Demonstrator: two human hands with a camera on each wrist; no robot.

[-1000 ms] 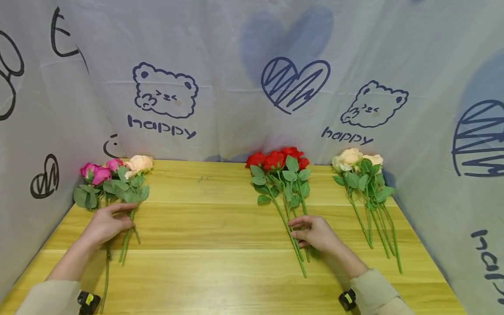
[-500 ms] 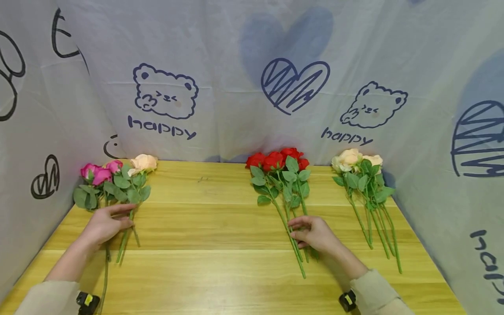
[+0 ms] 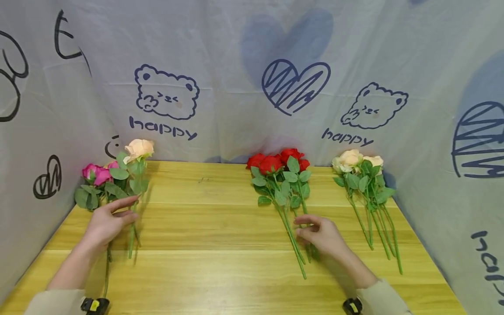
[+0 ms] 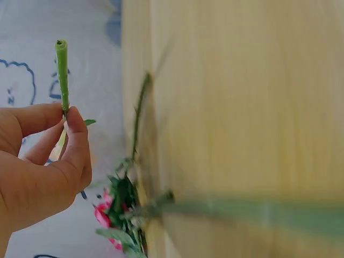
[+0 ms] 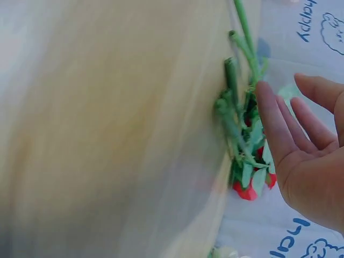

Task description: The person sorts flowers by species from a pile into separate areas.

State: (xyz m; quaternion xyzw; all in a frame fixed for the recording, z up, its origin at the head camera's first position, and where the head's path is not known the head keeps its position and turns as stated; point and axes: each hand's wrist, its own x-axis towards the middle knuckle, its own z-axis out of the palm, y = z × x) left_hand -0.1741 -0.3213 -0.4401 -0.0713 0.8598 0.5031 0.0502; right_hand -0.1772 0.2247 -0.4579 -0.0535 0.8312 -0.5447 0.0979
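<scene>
In the head view my left hand (image 3: 112, 221) pinches the stem of a single peach rose (image 3: 139, 149), whose bloom stands up against the back cloth. The left wrist view shows the cut end of that green stem (image 4: 62, 75) rising from between thumb and fingers. Pink roses (image 3: 98, 173) lie beside and partly behind this hand. On the right, my right hand (image 3: 320, 234) is just beside the lower stems of the red roses (image 3: 271, 164). Its thumb and fingers are apart in the right wrist view, with the stems (image 5: 236, 113) lying past the fingertips.
Several peach roses (image 3: 350, 157) lie at the right of the wooden table (image 3: 212, 271), stems toward me. A white cloth (image 3: 224, 57) with drawn bears and hearts hangs around the back and both sides. One long stem (image 3: 106, 273) runs under my left forearm.
The peach rose in my left hand has lifted and become more upright. My right hand has drawn slightly right, off the red rose stems, and one red rose has shifted a little.
</scene>
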